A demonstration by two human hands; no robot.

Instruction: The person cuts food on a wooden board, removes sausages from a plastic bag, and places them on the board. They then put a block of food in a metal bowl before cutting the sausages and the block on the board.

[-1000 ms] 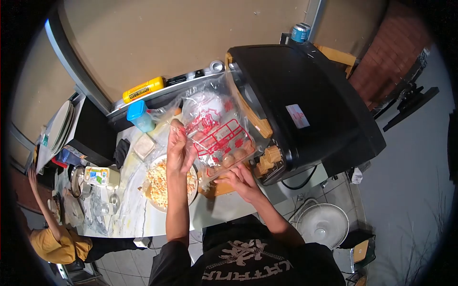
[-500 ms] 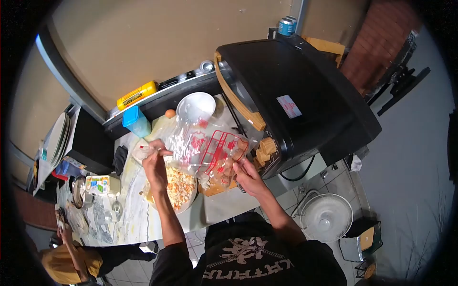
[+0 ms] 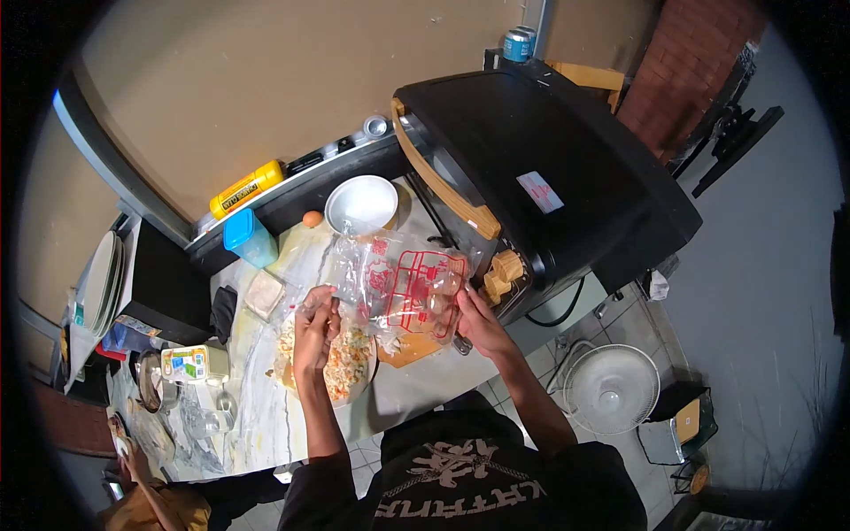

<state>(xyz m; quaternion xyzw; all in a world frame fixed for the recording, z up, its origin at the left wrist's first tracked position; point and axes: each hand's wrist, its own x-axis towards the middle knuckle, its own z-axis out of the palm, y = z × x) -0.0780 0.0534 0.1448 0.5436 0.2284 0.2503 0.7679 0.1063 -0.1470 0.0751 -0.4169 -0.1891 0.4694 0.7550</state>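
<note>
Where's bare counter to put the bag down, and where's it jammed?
Bare marble counter shows along the near edge, between the plate of food and the glassware. A smaller gap lies between the blue-lidded container and the white bowl. It is crowded under the plastic bag, held by the left hand and right hand.

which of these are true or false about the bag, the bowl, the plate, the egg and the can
1. Both hands hold the clear plastic bag. True: the left hand grips its left edge, the right hand its right side.
2. The white bowl is full of rice. False: it looks empty.
3. The plate of mixed food lies under the left hand. True.
4. The egg sits inside the bowl. False: it rests on the counter beside the bowl.
5. The blue can stands on the floor by the fan. False: it stands behind the black appliance.
</note>
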